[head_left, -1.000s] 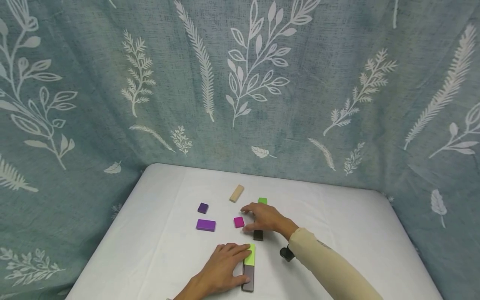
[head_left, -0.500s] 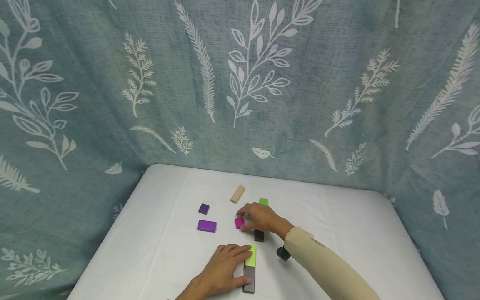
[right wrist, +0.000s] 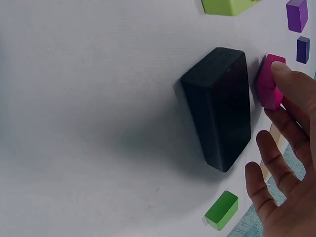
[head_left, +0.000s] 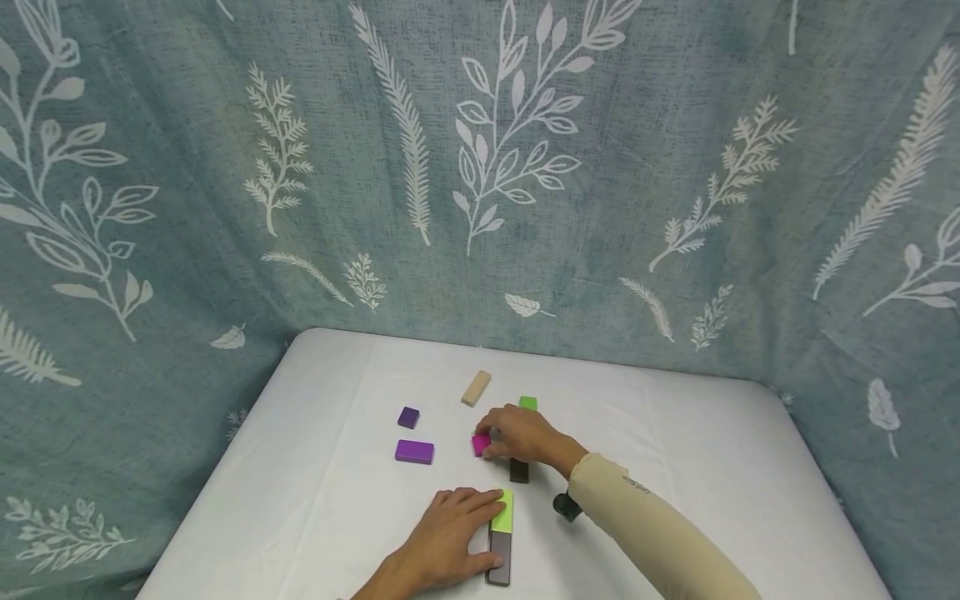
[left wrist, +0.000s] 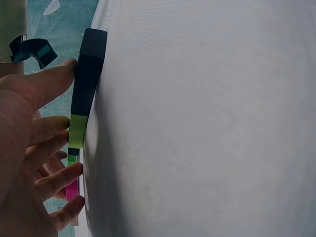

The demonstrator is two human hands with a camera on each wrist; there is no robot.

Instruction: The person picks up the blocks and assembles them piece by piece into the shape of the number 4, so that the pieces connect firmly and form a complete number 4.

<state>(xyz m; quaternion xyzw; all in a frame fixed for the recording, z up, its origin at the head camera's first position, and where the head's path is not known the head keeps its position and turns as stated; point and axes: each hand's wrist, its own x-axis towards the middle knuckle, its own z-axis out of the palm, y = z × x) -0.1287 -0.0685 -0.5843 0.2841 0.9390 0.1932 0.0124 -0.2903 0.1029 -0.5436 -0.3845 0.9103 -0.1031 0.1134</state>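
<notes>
My right hand (head_left: pixel 525 433) pinches a magenta block (right wrist: pixel 269 83) between thumb and index finger, its other fingers spread in the right wrist view. Beside it a black block (right wrist: pixel 224 108) stands on the cloth, partly under the hand in the head view. My left hand (head_left: pixel 448 537) rests with extended fingers along a lime block (head_left: pixel 502 511) and a dark grey block (head_left: pixel 498 558), which lie end to end. Its thumb touches the grey one, fingertips the lime one.
Left of the magenta block lie a purple block (head_left: pixel 415 452) and a small dark violet block (head_left: pixel 408 417). A beige block (head_left: pixel 476 388) and a green block (head_left: pixel 528 402) lie farther back on the white cloth (head_left: pixel 337 517). A patterned curtain (head_left: pixel 420 317) hangs behind.
My right hand has moved slightly left and its fingers have closed around the magenta block, which has shifted a little right. My left hand stays on the lime and grey blocks.
</notes>
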